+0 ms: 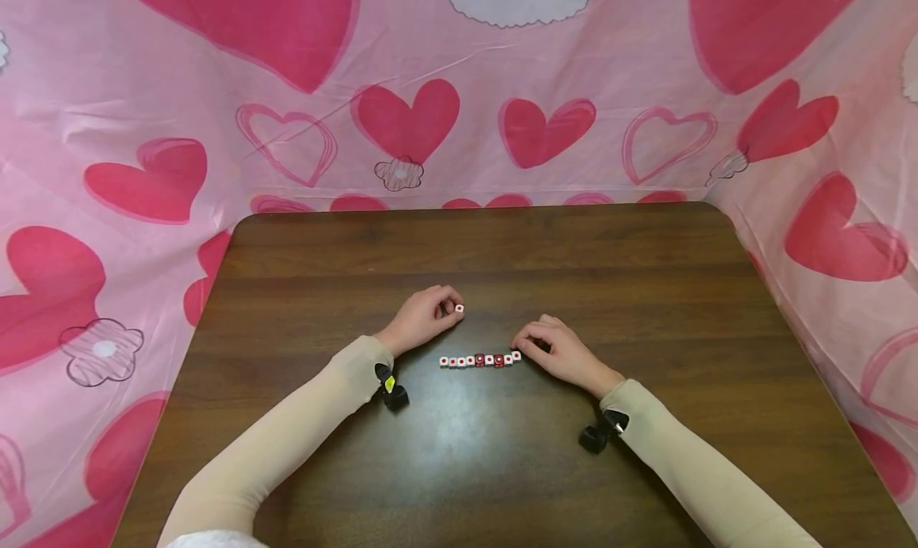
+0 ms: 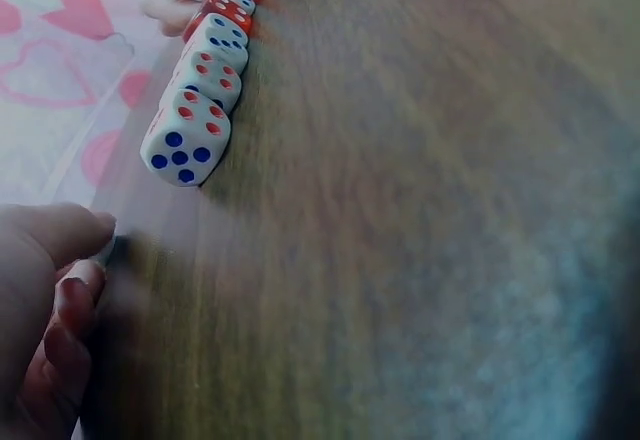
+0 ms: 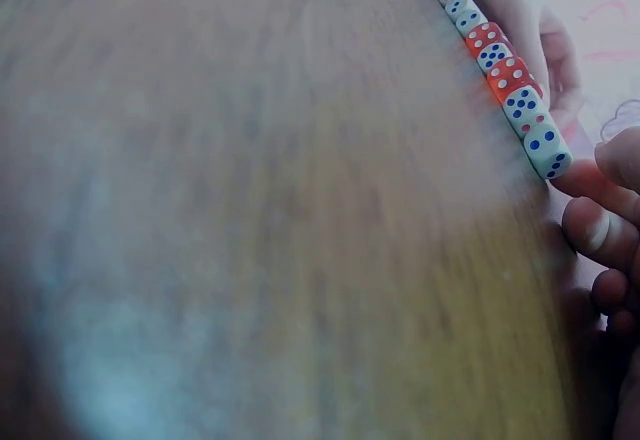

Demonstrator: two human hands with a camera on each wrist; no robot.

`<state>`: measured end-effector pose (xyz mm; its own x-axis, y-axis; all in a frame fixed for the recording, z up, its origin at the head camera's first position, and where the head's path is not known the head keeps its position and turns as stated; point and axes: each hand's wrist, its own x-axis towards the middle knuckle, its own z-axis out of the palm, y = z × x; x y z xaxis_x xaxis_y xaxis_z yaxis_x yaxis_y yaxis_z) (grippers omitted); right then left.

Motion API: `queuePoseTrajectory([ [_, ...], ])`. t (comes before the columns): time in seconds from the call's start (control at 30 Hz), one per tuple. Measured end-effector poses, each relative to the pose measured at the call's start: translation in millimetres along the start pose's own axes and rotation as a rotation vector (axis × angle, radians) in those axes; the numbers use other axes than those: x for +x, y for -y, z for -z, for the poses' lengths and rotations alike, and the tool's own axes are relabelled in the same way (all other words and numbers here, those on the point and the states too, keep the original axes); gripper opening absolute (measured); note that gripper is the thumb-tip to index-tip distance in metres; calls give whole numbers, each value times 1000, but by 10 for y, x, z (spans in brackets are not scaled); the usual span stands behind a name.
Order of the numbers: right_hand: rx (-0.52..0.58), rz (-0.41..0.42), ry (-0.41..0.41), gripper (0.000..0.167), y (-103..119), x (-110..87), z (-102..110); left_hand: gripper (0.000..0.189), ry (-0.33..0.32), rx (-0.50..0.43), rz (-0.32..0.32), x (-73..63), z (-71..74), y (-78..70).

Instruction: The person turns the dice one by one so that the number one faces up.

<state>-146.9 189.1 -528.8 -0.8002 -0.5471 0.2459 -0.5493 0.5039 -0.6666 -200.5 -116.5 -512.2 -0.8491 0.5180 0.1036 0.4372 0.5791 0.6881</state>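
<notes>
My left hand (image 1: 425, 319) pinches a single white die (image 1: 460, 308), one red pip showing, between thumb and fingertips beyond the row. In the left wrist view the left hand (image 2: 45, 300) lies at the left edge, its die mostly hidden. A straight row of dice (image 1: 470, 361) lies on the table, mostly white with two red ones among them. At the row's right end, the fingertips of my right hand (image 1: 562, 351) touch the last white die (image 1: 516, 356), which sits slightly askew. In the right wrist view a fingertip meets that die's outer end.
A brown wooden table (image 1: 459, 468) lies under both hands. Pink cloth (image 1: 473, 62) printed with hearts stands behind it and along both sides. Black wrist cameras are strapped over the beige sleeves (image 1: 294, 428).
</notes>
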Motion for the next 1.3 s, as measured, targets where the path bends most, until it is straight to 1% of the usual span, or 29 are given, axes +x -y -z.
queuePoseTrajectory([
  [0.3,0,1,-1,13,0,-9,3,10,3,-24,29,-4,6,-14],
  [0.57,-4,3,2,13,-4,-8,0,15,16,-33,33,-6,25,-34],
  [0.87,-7,16,3,12,-24,3,3,10,19,-41,63,-8,40,-66],
  [1.0,-11,22,1,12,-27,0,7,12,18,-44,69,-7,41,-67],
  [1.3,-3,3,10,11,-19,-10,6,9,6,-49,74,-13,15,-59],
])
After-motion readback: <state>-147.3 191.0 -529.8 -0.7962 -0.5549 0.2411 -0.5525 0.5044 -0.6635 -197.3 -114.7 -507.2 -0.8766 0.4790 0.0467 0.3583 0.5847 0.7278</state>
